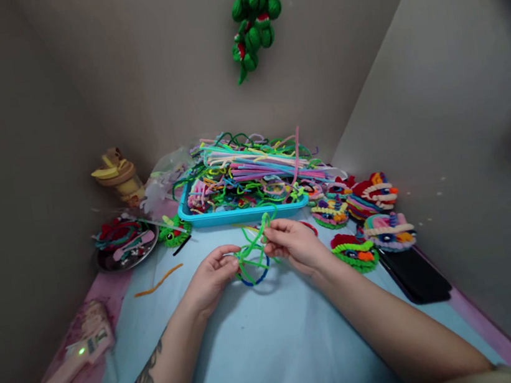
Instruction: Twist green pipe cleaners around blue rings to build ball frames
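Pipe-cleaner frame (255, 242), green strands with a blue curve (258, 281) below, is held over the pale blue cloth (266, 347), left hand (217, 274) and right hand (294, 243) each pinching it between thumb and fingers. Beyond sits a blue basket (244, 215) heaped with fuzzy stems (256, 161); bird-faced pieces (355, 253) lie to the right.

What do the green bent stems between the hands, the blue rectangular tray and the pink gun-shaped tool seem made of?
Green bent stems: probably fuzzy chenille over wire, soft-edged yet holding bends.
Blue rectangular tray: likely smooth moulded plastic, its rim even and rounded.
Pink gun-shaped tool: apparently hard plastic, its body smooth, rigid-looking.
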The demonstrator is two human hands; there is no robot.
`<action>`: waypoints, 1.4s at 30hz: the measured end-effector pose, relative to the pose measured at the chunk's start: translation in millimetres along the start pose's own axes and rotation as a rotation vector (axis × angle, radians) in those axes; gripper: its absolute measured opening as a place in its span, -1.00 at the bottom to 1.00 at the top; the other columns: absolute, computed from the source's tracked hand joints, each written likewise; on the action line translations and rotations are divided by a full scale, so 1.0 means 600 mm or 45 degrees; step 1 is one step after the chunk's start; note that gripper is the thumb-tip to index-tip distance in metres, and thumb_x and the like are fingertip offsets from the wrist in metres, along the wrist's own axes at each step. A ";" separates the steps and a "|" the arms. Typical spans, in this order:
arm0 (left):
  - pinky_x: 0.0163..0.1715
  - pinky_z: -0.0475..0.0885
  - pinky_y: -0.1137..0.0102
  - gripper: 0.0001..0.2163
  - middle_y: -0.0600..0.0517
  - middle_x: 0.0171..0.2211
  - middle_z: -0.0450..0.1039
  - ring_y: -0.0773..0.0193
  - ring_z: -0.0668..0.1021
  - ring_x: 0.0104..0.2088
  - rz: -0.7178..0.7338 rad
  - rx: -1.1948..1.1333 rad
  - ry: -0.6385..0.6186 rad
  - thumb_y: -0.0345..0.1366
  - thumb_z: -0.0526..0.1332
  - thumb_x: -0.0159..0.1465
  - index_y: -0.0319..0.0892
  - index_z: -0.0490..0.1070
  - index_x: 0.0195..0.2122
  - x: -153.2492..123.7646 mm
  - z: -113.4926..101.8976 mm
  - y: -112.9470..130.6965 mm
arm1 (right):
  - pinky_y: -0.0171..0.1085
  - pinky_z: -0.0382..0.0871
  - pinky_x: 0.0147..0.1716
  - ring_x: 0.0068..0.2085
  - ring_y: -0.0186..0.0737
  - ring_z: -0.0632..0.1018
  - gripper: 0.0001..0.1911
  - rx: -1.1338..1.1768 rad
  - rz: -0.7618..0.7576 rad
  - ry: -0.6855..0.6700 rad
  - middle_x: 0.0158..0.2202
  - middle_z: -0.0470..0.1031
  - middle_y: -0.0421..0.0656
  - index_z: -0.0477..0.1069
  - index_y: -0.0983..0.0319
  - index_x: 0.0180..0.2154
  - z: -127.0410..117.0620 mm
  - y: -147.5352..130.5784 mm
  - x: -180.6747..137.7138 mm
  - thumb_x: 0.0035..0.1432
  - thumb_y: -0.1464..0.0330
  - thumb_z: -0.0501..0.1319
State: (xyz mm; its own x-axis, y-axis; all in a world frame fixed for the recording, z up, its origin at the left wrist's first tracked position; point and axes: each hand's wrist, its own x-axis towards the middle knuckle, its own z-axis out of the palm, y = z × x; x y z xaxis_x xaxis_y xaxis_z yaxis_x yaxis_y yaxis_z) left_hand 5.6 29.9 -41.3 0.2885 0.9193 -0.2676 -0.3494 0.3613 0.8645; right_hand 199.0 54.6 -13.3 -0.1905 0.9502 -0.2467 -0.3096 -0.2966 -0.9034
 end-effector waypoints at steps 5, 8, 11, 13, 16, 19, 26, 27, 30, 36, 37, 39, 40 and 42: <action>-0.44 0.26 0.55 -0.71 0.10 -0.52 0.41 0.45 0.42 -0.50 0.103 0.043 0.005 -0.33 0.37 0.01 -0.23 0.43 -0.22 -0.001 0.002 -0.001 | -0.50 0.04 -0.77 -0.71 -0.46 0.33 -0.67 -0.203 -0.084 0.018 -0.69 0.32 -0.39 0.24 0.22 -0.40 0.006 0.010 -0.003 -0.20 0.28 0.34; -0.41 0.29 0.52 -0.71 0.06 -0.46 0.45 0.41 0.46 -0.46 0.111 0.024 0.014 -0.34 0.36 0.02 -0.22 0.42 -0.22 0.000 -0.001 -0.003 | -0.49 0.03 -0.74 -0.71 -0.48 0.26 -0.65 -0.318 -0.185 0.028 -0.68 0.30 -0.44 0.11 0.17 -0.40 0.016 0.014 -0.012 -0.17 0.36 0.30; -0.41 0.32 0.50 -0.71 0.05 -0.43 0.47 0.38 0.48 -0.44 0.084 -0.046 0.010 -0.36 0.36 0.03 -0.19 0.41 -0.21 0.001 -0.003 -0.005 | -0.46 0.13 -0.64 -0.64 -0.45 0.31 -0.70 -0.459 -0.291 -0.023 -0.64 0.29 -0.42 0.11 0.17 -0.42 0.028 0.020 -0.023 -0.13 0.39 0.26; -0.41 0.34 0.48 -0.71 0.05 -0.42 0.46 0.36 0.50 -0.43 0.066 -0.103 0.008 -0.36 0.35 0.03 -0.18 0.41 -0.21 0.001 -0.003 -0.005 | -0.43 0.18 -0.59 -0.58 -0.42 0.34 -0.81 -0.557 -0.357 -0.086 -0.61 0.30 -0.37 0.19 0.19 -0.42 0.034 0.025 -0.028 -0.08 0.39 0.22; -0.40 0.39 0.43 -0.72 0.05 -0.40 0.46 0.33 0.51 -0.42 0.065 -0.165 -0.005 -0.36 0.34 0.05 -0.17 0.40 -0.20 0.001 -0.002 -0.004 | -0.39 0.24 -0.51 -0.50 -0.37 0.39 -0.96 -0.709 -0.460 -0.159 -0.53 0.39 -0.27 0.32 0.23 -0.42 0.036 0.029 -0.031 -0.02 0.43 0.13; -0.39 0.43 0.37 -0.71 0.04 -0.37 0.47 0.30 0.52 -0.41 0.074 -0.233 0.009 -0.36 0.33 0.05 -0.16 0.38 -0.18 0.001 -0.002 -0.002 | -0.34 0.31 -0.39 -0.38 -0.31 0.45 -0.74 -0.894 -0.577 -0.241 -0.40 0.48 -0.22 0.41 0.23 -0.34 0.030 0.026 -0.032 -0.05 0.55 0.03; -0.51 0.45 0.44 -0.70 0.06 -0.43 0.48 0.34 0.52 -0.49 -0.010 -0.406 0.174 -0.44 0.31 0.06 -0.14 0.34 -0.18 0.005 -0.004 0.001 | -0.16 0.27 -0.08 -0.10 -0.14 0.39 -0.53 -1.367 -0.980 -0.299 -0.12 0.47 -0.14 0.34 0.19 -0.05 0.028 0.032 -0.037 -0.07 0.51 0.18; -0.53 0.45 0.45 -0.71 0.06 -0.44 0.48 0.34 0.52 -0.50 -0.023 -0.427 0.198 -0.45 0.29 0.07 -0.14 0.33 -0.18 0.006 -0.003 0.000 | -0.15 0.27 -0.08 -0.09 -0.12 0.38 -0.53 -1.444 -1.027 -0.262 -0.10 0.47 -0.13 0.32 0.19 -0.03 0.029 0.037 -0.037 -0.05 0.47 0.21; -0.55 0.45 0.46 -0.74 0.06 -0.46 0.46 0.35 0.51 -0.51 -0.039 -0.472 0.237 -0.48 0.24 0.11 -0.15 0.32 -0.17 0.007 0.001 -0.006 | -0.10 0.25 -0.09 -0.10 -0.07 0.36 -0.54 -1.714 -1.184 -0.108 -0.05 0.44 -0.08 0.30 0.20 0.00 0.031 0.052 -0.037 0.02 0.34 0.24; -0.55 0.48 0.44 -0.76 0.05 -0.44 0.45 0.35 0.51 -0.50 -0.034 -0.489 0.191 -0.48 0.19 0.15 -0.17 0.31 -0.15 0.007 0.007 -0.015 | -0.10 0.24 -0.12 -0.12 -0.06 0.36 -0.57 -1.938 -1.367 0.058 -0.07 0.45 -0.03 0.35 0.22 -0.02 0.032 0.061 -0.041 0.10 0.18 0.19; -0.54 0.49 0.41 -0.76 0.04 -0.43 0.45 0.35 0.51 -0.49 -0.032 -0.490 0.185 -0.48 0.19 0.15 -0.16 0.31 -0.15 0.007 0.007 -0.015 | -0.11 0.25 -0.13 -0.12 -0.07 0.36 -0.61 -1.935 -1.397 0.079 -0.09 0.45 -0.03 0.38 0.21 -0.04 0.031 0.061 -0.040 0.11 0.19 0.18; -0.48 0.52 0.36 -0.76 0.05 -0.41 0.46 0.35 0.52 -0.47 -0.040 -0.501 0.197 -0.48 0.19 0.15 -0.15 0.31 -0.15 0.007 0.005 -0.015 | -0.14 0.26 -0.18 -0.18 -0.11 0.38 -0.72 -1.902 -1.470 0.112 -0.19 0.48 -0.05 0.43 0.18 -0.10 0.026 0.063 -0.039 0.14 0.26 0.17; -0.45 0.52 0.34 -0.76 0.05 -0.40 0.46 0.35 0.53 -0.46 -0.045 -0.509 0.207 -0.48 0.19 0.15 -0.15 0.31 -0.15 0.007 0.005 -0.015 | -0.16 0.27 -0.22 -0.23 -0.14 0.39 -0.75 -1.876 -1.501 0.104 -0.27 0.49 -0.06 0.44 0.18 -0.12 0.023 0.064 -0.037 0.16 0.31 0.16; -0.42 0.52 0.33 -0.75 0.06 -0.39 0.46 0.34 0.53 -0.44 -0.046 -0.514 0.211 -0.47 0.21 0.14 -0.14 0.31 -0.15 0.007 0.003 -0.015 | -0.20 0.28 -0.31 -0.33 -0.18 0.40 -0.76 -1.812 -1.536 0.042 -0.39 0.48 -0.08 0.44 0.21 -0.11 0.018 0.068 -0.036 0.17 0.38 0.14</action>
State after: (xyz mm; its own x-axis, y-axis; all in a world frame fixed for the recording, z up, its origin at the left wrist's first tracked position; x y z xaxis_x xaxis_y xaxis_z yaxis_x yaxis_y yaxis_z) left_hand 11.7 30.4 -49.7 0.1710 0.9058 -0.3876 -0.6717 0.3950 0.6268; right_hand 180.6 21.3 -41.0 -0.4680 0.5664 0.6784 0.6688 0.7287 -0.1470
